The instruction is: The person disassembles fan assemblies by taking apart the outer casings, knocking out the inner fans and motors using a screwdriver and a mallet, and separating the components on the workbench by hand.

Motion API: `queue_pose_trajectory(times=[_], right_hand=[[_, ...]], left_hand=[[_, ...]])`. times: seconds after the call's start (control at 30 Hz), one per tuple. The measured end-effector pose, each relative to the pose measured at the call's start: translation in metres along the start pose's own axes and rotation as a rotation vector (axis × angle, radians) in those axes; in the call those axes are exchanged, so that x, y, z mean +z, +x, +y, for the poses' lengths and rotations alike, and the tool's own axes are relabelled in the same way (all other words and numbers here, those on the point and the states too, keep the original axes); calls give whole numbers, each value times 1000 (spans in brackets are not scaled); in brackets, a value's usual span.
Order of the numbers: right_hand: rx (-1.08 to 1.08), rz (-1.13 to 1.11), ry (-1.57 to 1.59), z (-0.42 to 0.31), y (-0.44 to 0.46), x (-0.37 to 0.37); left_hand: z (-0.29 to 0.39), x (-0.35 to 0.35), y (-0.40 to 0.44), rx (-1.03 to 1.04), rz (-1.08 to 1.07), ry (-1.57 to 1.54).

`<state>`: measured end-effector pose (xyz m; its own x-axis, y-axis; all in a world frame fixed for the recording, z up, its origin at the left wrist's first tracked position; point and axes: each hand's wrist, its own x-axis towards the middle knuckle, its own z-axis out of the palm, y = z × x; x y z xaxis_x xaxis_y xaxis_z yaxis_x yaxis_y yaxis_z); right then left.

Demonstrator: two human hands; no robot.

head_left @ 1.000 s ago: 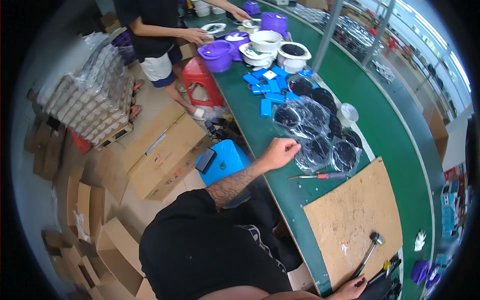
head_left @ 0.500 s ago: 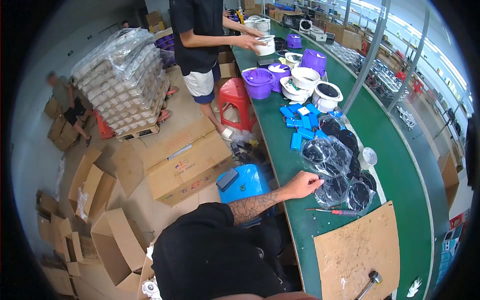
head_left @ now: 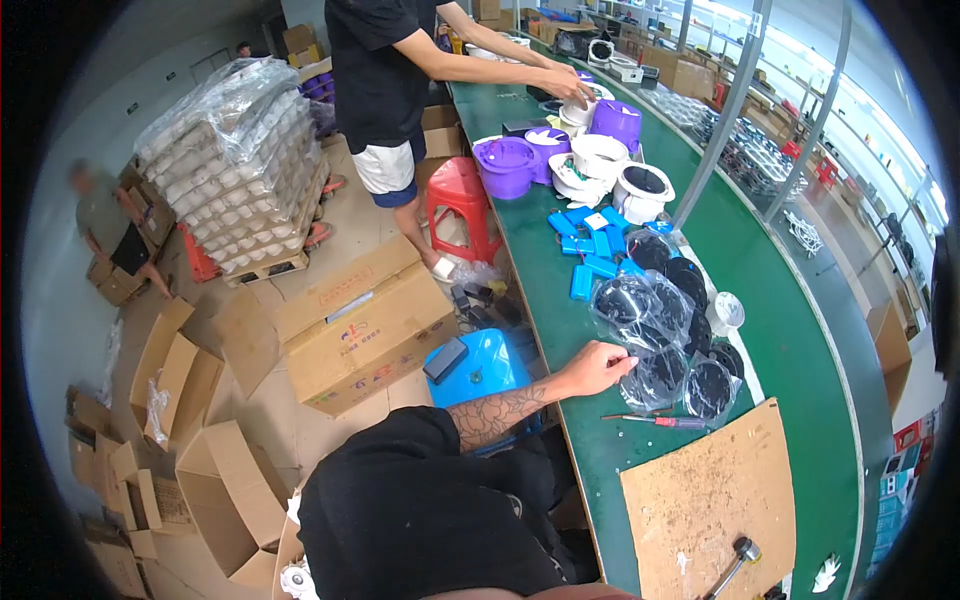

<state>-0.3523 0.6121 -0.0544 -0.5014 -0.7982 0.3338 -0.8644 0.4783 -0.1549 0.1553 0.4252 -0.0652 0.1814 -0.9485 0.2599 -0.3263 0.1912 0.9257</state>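
My left hand (head_left: pixel 597 368) reaches over the green bench from a tattooed forearm, fingers curled and fingertips pinched at the edge of a clear plastic bag (head_left: pixel 657 378) with a round black disc inside. More bagged black discs (head_left: pixel 627 300) lie just beyond it. Close below the hand are a screwdriver (head_left: pixel 678 422) with a red and clear handle and a thin dark rod. Several blue battery-like packs (head_left: pixel 600 265) are heaped farther up the bench. A small white cup-like part (head_left: pixel 727 313) stands right of the discs. My right hand is out of view.
A cardboard sheet (head_left: pixel 710 500) with a hammer-like tool (head_left: pixel 745 550) covers the near bench. Purple pots (head_left: pixel 506 168) and white housings (head_left: pixel 643 190) stand farther along, where a co-worker (head_left: pixel 385 100) reaches over. Left are a blue stool (head_left: pixel 480 368), a red stool (head_left: pixel 462 205) and cartons (head_left: pixel 365 330).
The co-worker's hands have moved right and farther over the bench, away from the white housing. My left hand stays at the bag; the whole view has shifted slightly.
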Motion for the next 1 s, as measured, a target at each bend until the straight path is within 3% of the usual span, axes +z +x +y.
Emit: queue_pose_trajectory(times=[0.13,0.4,0.47,0.5,0.53,0.6,1.0], right_hand=[[123,-136,19,-17,-1,-18],[187,-174,68,-44,-1,-46],[102,81,121,-47,-6,-42],[84,102,162,-45,-6,-39],[93,99,152,-41,-6,-36],[-112,100,303,-34,-4,-35],[-153,170,322,-46,-6,-41]], left_hand=[[-3,1,1,5,10,15],[-1,2,1,-9,32,2],[2,0,1,-20,20,-4],[2,0,0,-6,30,-7],[2,0,0,7,35,-10],[-1,1,1,-3,26,21],[0,2,2,-20,38,6]])
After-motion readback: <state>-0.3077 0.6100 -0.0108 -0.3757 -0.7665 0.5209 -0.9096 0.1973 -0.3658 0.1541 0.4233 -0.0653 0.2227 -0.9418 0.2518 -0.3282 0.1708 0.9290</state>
